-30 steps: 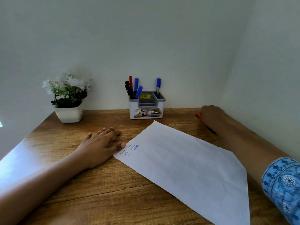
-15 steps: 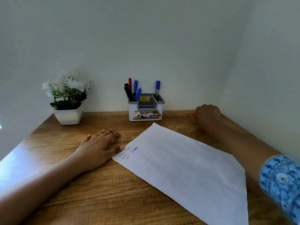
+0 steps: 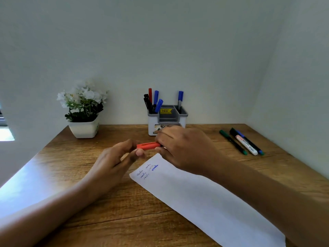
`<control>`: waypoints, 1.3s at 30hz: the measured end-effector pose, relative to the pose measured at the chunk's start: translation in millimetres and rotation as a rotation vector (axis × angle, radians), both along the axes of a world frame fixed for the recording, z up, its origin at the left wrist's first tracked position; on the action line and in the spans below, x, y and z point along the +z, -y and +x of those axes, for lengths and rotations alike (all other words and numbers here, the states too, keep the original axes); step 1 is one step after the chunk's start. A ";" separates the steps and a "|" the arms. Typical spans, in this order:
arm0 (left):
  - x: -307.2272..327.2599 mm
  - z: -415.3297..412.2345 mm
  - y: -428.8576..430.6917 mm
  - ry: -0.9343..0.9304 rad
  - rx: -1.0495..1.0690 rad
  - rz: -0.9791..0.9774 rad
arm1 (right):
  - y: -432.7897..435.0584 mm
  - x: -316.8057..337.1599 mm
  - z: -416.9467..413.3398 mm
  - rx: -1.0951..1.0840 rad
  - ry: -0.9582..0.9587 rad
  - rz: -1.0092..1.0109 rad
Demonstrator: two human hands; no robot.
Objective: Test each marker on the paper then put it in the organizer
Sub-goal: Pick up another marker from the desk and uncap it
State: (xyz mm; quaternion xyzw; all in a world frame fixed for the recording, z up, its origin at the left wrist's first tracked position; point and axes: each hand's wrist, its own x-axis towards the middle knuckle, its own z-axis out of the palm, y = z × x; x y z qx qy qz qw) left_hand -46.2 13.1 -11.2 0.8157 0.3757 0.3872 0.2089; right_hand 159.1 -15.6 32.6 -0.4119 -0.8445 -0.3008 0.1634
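Observation:
A red marker (image 3: 148,145) is held level above the desk, in front of the organizer. My right hand (image 3: 185,148) grips its body, most of which is hidden in the fist. My left hand (image 3: 117,159) pinches the free end of its red cap between thumb and fingers. Below lies the white paper (image 3: 204,202), slanted across the desk, with small blue and faint scribbles near its upper corner. The white and grey organizer (image 3: 183,118) stands at the back wall with several markers upright in it. Three markers (image 3: 243,142) lie on the desk at the right.
A white pot with white flowers (image 3: 83,111) stands at the back left of the wooden desk (image 3: 110,211). Walls close the desk at the back and on the right.
My right hand brought the red marker from the right side of the desk to the middle. My left hand lifted off the desk and took hold of the cap.

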 end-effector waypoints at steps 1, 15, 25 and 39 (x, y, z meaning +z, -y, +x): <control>0.1 0.5 0.4 0.019 -0.020 -0.018 | -0.8 -0.9 1.5 0.018 0.003 0.026; 5.8 4.1 1.5 0.170 -0.091 -0.145 | -6.1 -14.7 -0.6 0.085 0.015 0.002; 5.2 5.1 8.2 0.134 0.052 0.024 | -4.3 0.2 11.9 -0.151 0.078 -0.157; -8.7 -3.5 -18.9 -0.172 0.200 -0.096 | -20.1 2.9 47.2 0.492 -1.731 -1.143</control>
